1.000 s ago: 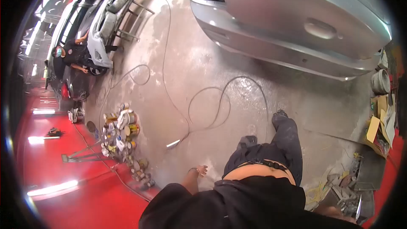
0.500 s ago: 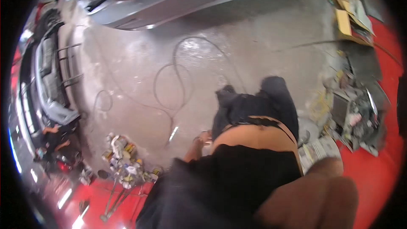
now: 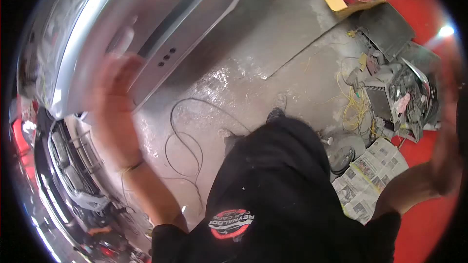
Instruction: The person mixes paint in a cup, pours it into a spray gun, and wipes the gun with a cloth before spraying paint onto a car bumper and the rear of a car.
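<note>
My left hand (image 3: 116,80) is raised in front of the silver car (image 3: 185,44), overlapping its lower side panel; motion smears its fingers. A thin band (image 3: 130,167) circles that wrist. At the far right edge my right hand (image 3: 449,85) is also raised and blurred, its fingers indistinct, so I cannot tell what it holds. A bright light (image 3: 446,30) shines just above it. My black shirt (image 3: 273,185) with a round red and white logo hangs down over my waist.
A dark hose (image 3: 168,136) loops across the wet concrete floor (image 3: 229,75). On the right are a cardboard box (image 3: 360,7), a yellow cord (image 3: 353,109), a heap of grey parts (image 3: 404,97) and newspaper (image 3: 373,175). A detached bumper (image 3: 73,170) lies left.
Both my hands have risen from low beside my body to either side. The shirt now covers my waist. My view has turned right, and the car fills more of the upper left.
</note>
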A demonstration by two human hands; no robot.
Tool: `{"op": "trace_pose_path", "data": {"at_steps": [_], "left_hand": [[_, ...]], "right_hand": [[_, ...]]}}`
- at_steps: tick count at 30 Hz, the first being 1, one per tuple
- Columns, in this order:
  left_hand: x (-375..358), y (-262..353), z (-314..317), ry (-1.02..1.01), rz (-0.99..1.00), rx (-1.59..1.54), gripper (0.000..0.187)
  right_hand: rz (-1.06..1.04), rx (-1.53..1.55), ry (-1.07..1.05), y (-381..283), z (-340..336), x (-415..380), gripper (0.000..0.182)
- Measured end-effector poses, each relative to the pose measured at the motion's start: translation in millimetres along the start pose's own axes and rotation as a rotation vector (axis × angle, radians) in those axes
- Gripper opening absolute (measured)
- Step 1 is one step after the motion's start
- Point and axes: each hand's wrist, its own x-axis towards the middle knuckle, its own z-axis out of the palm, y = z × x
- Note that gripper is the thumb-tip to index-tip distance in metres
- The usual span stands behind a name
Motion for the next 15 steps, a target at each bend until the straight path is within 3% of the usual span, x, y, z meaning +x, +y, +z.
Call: {"op": "trace_pose_path", "data": {"at_steps": [3,5,8,15], "left_hand": [[59.7,128.7,108.7,-0.308,0.763,0.130,0.046],[69.4,179.0,175.6,-0.570,1.093,0.273,0.046],[67.6,202.3,264.5,-0.824,1.294,0.431,0.046],[65.7,223.8,358.2,-0.873,1.484,0.448,0.046]], "right_hand": [[-0.195,-0.037,0.026,3.5,-75.1,23.4,0.025],[-0.265,-0.068,0.011,7.9,-106.0,29.1,0.024],[-0.261,-0.106,-0.002,26.5,-140.6,21.8,0.023],[-0.278,-0.174,0.216,51.6,-206.3,-30.2,0.021]]}}
